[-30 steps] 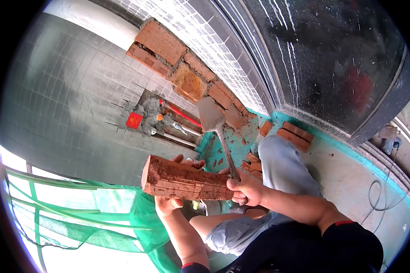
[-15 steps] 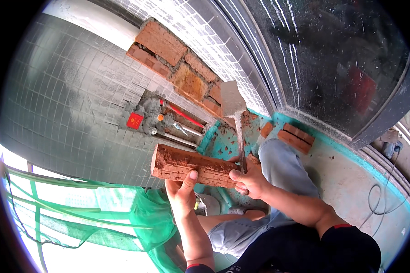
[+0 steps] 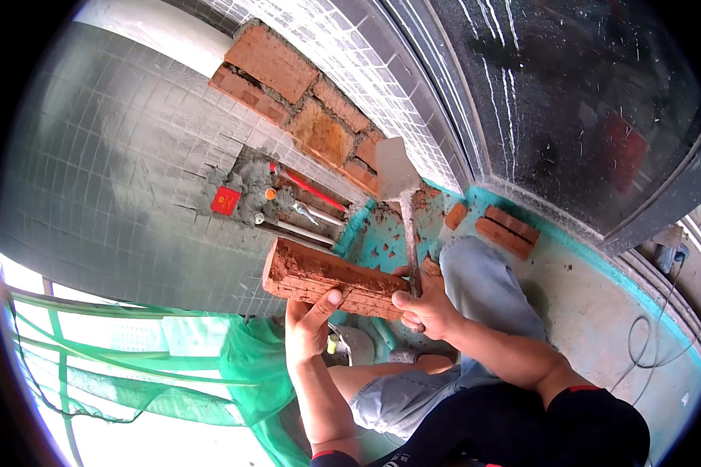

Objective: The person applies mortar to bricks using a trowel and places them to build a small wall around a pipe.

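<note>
My left hand [image 3: 309, 327] grips the underside of a long red brick [image 3: 331, 274], its thumb on the near face. My right hand [image 3: 428, 307] is closed around the handle of a trowel [image 3: 397, 167] and also bears on the brick's right end. The trowel's square, dusty grey blade points upward beyond the brick. Behind it, a short brick wall [image 3: 273, 66] with grey mortar joints runs along the tiled wall [image 3: 109, 140], above an opening holding red and white pipes [image 3: 308, 233], a red square plate [image 3: 225, 201] and fresh grey cement.
A dark glass panel [image 3: 568, 109] stands at right. Loose bricks [image 3: 506, 232] and rubble lie on the turquoise-coated floor [image 3: 615, 327], with a coiled cable [image 3: 639, 342]. Green netting [image 3: 249, 358] hangs at lower left; a bucket [image 3: 354, 342] is beside my bent legs.
Since a second ago the brick has risen and shifted right with both hands, my left thumb has come onto its near face, and the trowel blade has moved right and up.
</note>
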Motion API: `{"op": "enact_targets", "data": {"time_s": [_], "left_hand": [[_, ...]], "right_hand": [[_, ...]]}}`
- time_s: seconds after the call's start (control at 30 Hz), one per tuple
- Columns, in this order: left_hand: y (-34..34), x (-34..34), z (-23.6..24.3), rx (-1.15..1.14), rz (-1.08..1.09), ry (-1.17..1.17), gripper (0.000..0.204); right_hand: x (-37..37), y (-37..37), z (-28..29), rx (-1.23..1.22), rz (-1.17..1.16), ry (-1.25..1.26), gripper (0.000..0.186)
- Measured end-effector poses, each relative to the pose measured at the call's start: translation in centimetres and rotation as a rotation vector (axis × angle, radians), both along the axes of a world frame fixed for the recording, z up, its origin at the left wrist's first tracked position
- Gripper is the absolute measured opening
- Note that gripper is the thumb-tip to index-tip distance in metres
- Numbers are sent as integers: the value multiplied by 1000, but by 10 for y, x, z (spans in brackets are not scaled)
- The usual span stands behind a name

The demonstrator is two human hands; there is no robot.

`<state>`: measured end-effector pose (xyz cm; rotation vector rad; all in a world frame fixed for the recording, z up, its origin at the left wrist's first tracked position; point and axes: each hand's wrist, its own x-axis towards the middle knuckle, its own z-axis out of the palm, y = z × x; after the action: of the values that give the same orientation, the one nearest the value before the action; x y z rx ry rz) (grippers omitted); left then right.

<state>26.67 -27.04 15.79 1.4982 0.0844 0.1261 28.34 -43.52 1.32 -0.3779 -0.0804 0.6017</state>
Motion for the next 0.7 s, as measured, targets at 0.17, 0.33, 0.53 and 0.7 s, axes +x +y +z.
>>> {"op": "enact_targets", "data": {"time_s": [0.17,0.33,0.53,0.7], "left_hand": [[14,3,13,240,-32,255,37],[7,-1,0,197,-47,160,34],[17,5,11,245,-179,233,30],[11,5,6,162,-117,278,32]], "right_hand": [[6,2,0,-40,-74,7,51],[5,5,-1,-60,-82,-10,51],[2,9,-7,-35,-41,-4,48],[0,14,-10,-19,-72,40,46]]}}
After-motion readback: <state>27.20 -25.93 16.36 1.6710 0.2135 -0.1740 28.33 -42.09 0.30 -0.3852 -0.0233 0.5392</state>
